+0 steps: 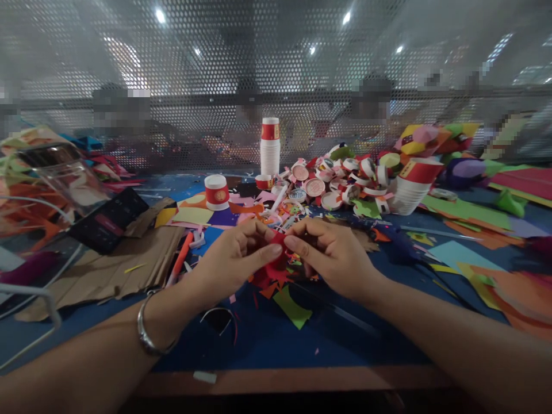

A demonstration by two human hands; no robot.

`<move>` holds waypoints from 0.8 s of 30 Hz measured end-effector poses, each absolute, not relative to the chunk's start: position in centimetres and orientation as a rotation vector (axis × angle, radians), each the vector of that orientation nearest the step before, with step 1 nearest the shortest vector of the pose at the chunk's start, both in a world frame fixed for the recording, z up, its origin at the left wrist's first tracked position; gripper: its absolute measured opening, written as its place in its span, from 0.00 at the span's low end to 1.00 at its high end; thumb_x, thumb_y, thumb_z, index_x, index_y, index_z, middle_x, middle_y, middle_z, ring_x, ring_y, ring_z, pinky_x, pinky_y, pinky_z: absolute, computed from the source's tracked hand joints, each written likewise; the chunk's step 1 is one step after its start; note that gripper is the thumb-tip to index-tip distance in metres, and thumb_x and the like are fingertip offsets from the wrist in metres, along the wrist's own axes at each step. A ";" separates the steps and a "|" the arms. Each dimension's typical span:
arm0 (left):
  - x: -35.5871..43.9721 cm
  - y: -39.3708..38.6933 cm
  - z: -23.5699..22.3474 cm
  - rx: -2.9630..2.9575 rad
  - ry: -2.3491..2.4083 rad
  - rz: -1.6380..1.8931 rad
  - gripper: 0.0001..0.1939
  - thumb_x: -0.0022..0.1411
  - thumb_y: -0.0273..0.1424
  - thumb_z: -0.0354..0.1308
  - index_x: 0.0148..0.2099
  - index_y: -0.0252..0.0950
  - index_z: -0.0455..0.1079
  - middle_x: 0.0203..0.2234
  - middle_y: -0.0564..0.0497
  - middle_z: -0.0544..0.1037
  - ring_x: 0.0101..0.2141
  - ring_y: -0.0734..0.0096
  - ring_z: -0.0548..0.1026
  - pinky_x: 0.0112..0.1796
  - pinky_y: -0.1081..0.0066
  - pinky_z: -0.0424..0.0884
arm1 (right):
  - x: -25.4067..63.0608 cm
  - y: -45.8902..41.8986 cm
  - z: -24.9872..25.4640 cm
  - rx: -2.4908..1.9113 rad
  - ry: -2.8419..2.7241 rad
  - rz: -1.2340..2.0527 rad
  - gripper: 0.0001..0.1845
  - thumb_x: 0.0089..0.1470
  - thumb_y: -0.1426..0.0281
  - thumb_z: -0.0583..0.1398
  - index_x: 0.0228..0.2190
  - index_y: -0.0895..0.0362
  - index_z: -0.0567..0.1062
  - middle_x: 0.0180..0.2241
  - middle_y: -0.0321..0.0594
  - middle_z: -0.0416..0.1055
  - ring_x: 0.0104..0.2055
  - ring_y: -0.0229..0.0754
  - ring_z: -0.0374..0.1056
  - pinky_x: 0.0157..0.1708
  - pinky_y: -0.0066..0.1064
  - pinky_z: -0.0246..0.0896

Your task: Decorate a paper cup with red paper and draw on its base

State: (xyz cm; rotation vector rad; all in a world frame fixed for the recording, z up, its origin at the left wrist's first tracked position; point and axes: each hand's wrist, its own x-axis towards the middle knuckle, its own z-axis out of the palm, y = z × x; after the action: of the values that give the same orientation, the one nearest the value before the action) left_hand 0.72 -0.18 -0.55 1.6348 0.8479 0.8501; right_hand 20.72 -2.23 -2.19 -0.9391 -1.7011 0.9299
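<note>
My left hand (235, 259) and my right hand (334, 256) meet above the middle of the blue table. Between their pinched thumbs and forefingers is a piece of red paper (278, 263), its lower part hanging below the fingertips. Both hands are closed on it, one at each upper side. Scraps of coloured paper lie under and behind the hands, with a green paper strip (293, 307) just below the red piece. A silver bracelet circles my left wrist.
Beyond the hands stand a red and white paper cup (217, 192), a tall cup stack (270, 149) and a tilted stack (414, 184). Cut cup bottoms (314, 187) are heaped between them. Left are cardboard (142, 259), a phone (110, 221) and a clear jar (71, 178). A perforated screen rises behind.
</note>
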 end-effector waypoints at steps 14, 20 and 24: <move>1.0 -1.1 -0.4 1.834 0.903 0.705 0.08 0.71 0.35 0.53 0.40 0.36 0.67 0.26 0.55 0.75 0.26 0.75 0.75 0.30 0.74 0.71 | 21.0 -2.4 -2.3 -0.952 -1.834 0.639 0.10 0.64 0.63 0.62 0.34 0.57 0.76 0.26 0.34 0.70 0.26 0.33 0.66 0.24 0.25 0.59; 1.0 -1.6 0.1 1.920 1.007 0.630 0.10 0.72 0.38 0.53 0.43 0.37 0.67 0.23 0.57 0.74 0.20 0.77 0.75 0.23 0.77 0.69 | 20.9 -2.3 -2.2 -0.945 -1.882 0.586 0.12 0.65 0.62 0.61 0.33 0.57 0.77 0.28 0.34 0.70 0.27 0.33 0.66 0.26 0.25 0.59; 0.8 -1.6 0.3 2.037 1.052 0.613 0.09 0.68 0.38 0.58 0.43 0.37 0.68 0.25 0.56 0.75 0.22 0.75 0.77 0.24 0.76 0.71 | 21.0 -2.2 -2.2 -0.978 -1.866 0.602 0.13 0.66 0.61 0.59 0.34 0.57 0.76 0.27 0.36 0.71 0.28 0.35 0.66 0.26 0.26 0.59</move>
State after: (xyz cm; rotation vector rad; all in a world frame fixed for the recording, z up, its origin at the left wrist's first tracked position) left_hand 0.75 -1.56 0.29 2.0367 1.0518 0.6133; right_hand 21.00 -2.24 -2.22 -0.9777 -1.8661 0.6022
